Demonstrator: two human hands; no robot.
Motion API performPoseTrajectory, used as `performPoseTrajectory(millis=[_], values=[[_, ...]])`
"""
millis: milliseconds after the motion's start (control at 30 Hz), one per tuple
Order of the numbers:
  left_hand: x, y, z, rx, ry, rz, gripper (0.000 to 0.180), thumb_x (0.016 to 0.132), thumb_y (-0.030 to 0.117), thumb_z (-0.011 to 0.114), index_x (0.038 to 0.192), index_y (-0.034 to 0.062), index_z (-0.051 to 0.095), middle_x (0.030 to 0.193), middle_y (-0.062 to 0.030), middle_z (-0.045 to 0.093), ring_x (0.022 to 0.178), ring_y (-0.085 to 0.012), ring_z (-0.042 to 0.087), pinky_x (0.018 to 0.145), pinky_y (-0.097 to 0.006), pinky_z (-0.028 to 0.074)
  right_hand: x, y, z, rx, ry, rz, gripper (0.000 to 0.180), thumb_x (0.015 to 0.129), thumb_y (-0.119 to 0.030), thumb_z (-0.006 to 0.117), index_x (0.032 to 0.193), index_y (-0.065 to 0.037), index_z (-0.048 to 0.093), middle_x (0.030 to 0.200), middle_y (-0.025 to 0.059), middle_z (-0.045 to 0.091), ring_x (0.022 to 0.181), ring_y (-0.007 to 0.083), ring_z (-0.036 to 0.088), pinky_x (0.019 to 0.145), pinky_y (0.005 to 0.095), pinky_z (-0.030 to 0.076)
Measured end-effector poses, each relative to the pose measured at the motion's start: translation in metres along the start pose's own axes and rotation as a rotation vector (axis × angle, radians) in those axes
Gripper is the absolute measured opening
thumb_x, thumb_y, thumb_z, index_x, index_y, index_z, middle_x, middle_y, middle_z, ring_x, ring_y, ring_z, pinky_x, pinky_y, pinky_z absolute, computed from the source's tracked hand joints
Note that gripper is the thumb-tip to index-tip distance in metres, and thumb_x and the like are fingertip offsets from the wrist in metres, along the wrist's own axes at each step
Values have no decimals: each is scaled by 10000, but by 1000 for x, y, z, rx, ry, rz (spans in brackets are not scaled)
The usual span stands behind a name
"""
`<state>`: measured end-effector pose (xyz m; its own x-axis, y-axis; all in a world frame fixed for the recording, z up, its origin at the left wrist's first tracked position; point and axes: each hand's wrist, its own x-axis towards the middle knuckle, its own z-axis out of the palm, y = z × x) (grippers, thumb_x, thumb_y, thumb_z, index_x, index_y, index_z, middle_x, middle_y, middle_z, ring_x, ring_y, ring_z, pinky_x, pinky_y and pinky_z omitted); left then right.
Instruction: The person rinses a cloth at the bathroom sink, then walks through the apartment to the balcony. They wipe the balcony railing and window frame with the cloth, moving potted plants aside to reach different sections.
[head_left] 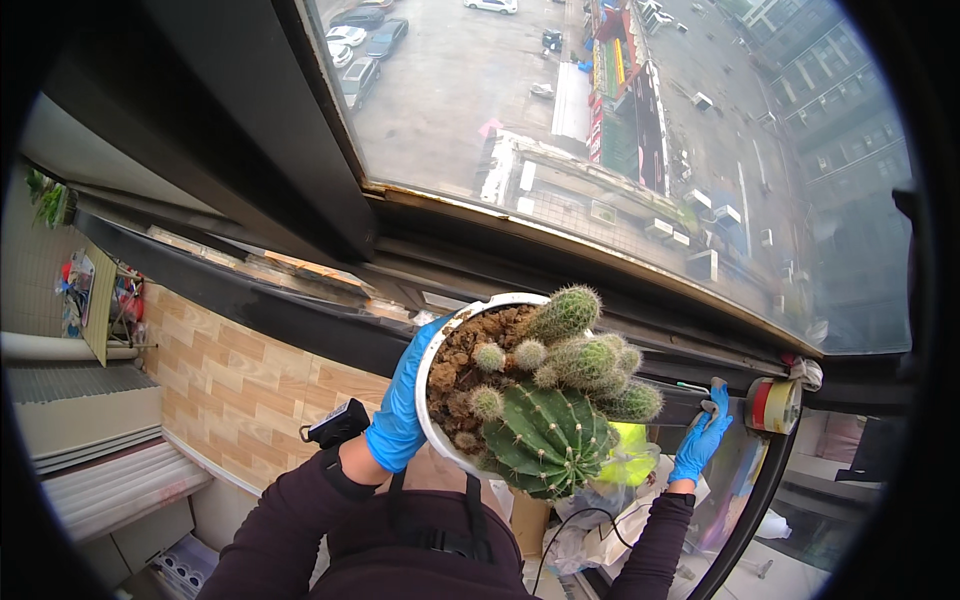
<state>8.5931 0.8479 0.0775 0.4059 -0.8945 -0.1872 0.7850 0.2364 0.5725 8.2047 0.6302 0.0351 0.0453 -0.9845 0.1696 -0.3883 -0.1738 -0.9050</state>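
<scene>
A round white pot [432, 362] of brown soil is tipped toward me, with my left hand [402, 400], in a blue glove, closed around its left side. Several spiny cacti fill the pot's right half: a large ribbed round cactus [550, 440] at the near side, smaller clustered ones [585, 362] behind it. To the right, by the window ledge, is my right hand [703, 440], also blue-gloved, with grey soiled fingertips. Its fingers pinch the end of a thin white-and-green stick [692, 388], whose kind I cannot make out.
A roll of tape [773, 405] sits on the ledge beyond my right hand. The window [420, 150] spans the far side. Below are clear plastic bags with a yellow-green item [630, 455] and a black cable [570, 520]. A black device [338, 424] is near my left forearm.
</scene>
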Motion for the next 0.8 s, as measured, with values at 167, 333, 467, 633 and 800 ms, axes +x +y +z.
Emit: performPoseTrajectory(millis=[167, 333, 467, 633, 800], values=[[1, -1, 0, -95, 45, -51, 491, 986, 375, 444, 1362, 58, 434, 1297, -120, 549, 1134, -217, 577, 972, -372, 496, -9, 4, 9, -116, 22, -144, 382, 1020, -213, 333, 1255, -3, 547, 1321, 84, 554, 1222, 172, 484, 1093, 314, 257], [2, 3, -9, 40, 15, -111, 564, 975, 404, 448, 1429, 90, 331, 1408, -146, 431, 1237, -286, 496, 1004, -436, 478, -67, -49, 92, -40, -235, -69, 360, 849, -1, 499, 1194, -60, 580, 1284, 120, 577, 1222, 206, 508, 1127, 408, 226], [4, -1, -15, 51, 1, -11, 525, 981, 370, 456, 1410, 82, 362, 1375, -140, 469, 1185, -265, 541, 968, -411, 509, -116, -102, 149, -408, -467, -442, 394, 739, 37, 550, 1121, -56, 577, 1383, 142, 476, 1317, 293, 419, 1122, 492, 231], [3, -1, -12, 65, 100, -42, 516, 975, 358, 460, 1401, 80, 374, 1374, -145, 468, 1205, -280, 526, 973, -437, 502, -105, -107, 149, -430, -569, -480, 619, 699, 35, 582, 1292, -122, 496, 1456, 93, 409, 1365, 293, 356, 1149, 499, 159], [1, 1, -2, 77, 40, -41, 516, 978, 367, 448, 1404, 85, 373, 1376, -144, 467, 1205, -279, 526, 979, -439, 496, -66, -70, 86, -472, -420, -409, 550, 715, 84, 545, 1214, -144, 569, 1352, 84, 530, 1297, 291, 455, 1136, 522, 153]])
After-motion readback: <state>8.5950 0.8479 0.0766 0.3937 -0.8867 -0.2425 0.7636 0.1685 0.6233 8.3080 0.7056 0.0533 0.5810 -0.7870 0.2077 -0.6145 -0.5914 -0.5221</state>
